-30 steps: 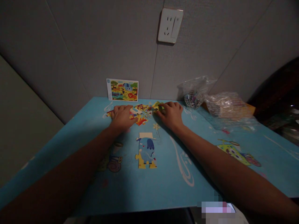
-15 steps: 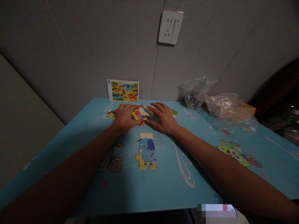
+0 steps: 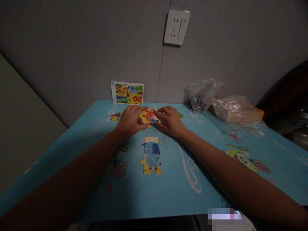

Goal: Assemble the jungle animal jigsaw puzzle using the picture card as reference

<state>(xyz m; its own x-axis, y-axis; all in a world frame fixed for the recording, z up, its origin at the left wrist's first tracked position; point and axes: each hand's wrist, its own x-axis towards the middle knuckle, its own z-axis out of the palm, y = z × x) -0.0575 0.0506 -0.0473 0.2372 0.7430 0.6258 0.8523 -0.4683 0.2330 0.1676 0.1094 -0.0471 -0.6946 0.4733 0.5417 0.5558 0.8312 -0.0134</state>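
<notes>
My left hand [image 3: 131,121] grips a yellow and orange puzzle piece [image 3: 143,118] between thumb and fingers, near the back of the table. From the other side, my right hand [image 3: 172,122] pinches a second puzzle piece [image 3: 154,118] with red, blue and pale parts. The two pieces meet edge to edge, though I cannot tell whether they interlock. Nearer to me lie joined puzzle pieces [image 3: 151,157] showing a blue elephant. More colourful pieces [image 3: 116,116] peek out left of my left hand, and a green piece [image 3: 180,115] shows beyond my right; my hands partly hide them.
Against the wall leans a picture card [image 3: 127,93] with an animal scene. A clear plastic bag [image 3: 201,99] and a crumpled plastic wrapper [image 3: 237,110] sit at the back right. The blue cartoon-printed tabletop [image 3: 168,192] ends at a front edge. A socket [image 3: 177,27] is on the wall.
The piece in my right hand has turned flatter and come against the piece in my left hand. My right fingers have closed in around it. The elephant pieces stay put.
</notes>
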